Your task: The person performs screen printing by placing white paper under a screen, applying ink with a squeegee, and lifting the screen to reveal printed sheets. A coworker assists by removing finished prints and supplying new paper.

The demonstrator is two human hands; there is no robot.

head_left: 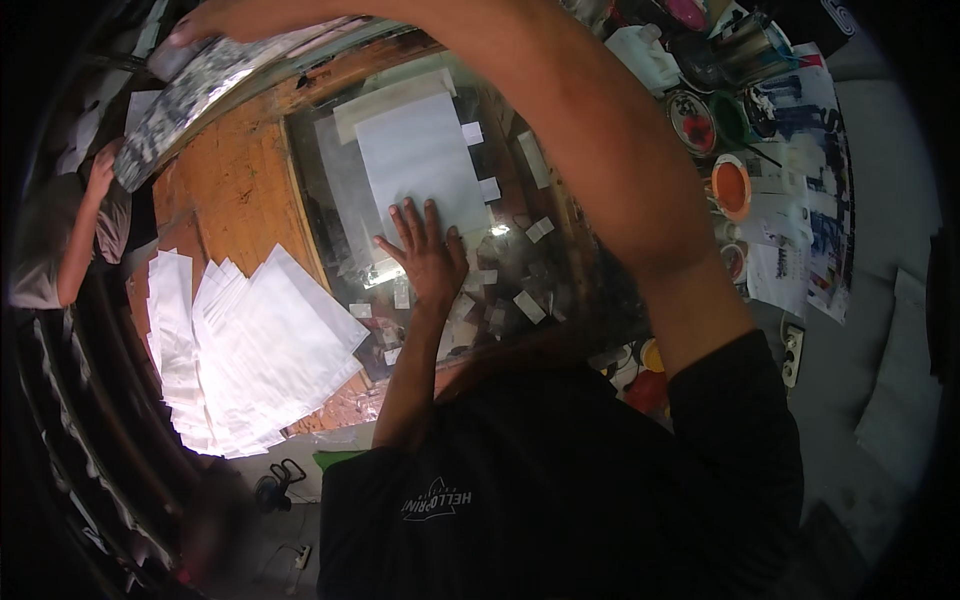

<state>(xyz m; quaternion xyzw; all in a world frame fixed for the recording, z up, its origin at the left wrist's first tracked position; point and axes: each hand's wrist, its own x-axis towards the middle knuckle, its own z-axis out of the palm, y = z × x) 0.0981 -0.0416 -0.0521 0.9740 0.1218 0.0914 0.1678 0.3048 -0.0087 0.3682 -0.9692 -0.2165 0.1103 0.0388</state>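
Observation:
My left hand [425, 255] lies flat with spread fingers on the lower part of a white sheet of paper [415, 150]. This sheet rests on a dark glass-like board [555, 265], with a translucent sheet [340, 180] partly under it and small white tabs [490, 188] along its right edge. Reaching across the top, my right arm ends in my right hand [210, 20], curled over the far end of a raised frame [205, 95] with a mottled grey-silver surface. Part of that hand is cut off by the picture's edge. Another person's hand [102, 170] touches the frame's left end.
Fanned white papers [270, 320] cover the wooden tabletop [235, 195] at the left. Small paper pieces [528, 307] lie scattered on the board. Open paint pots [732, 187], a white jug [642, 58] and stained paper [805, 180] stand at the right. A power strip [792, 355] lies beyond.

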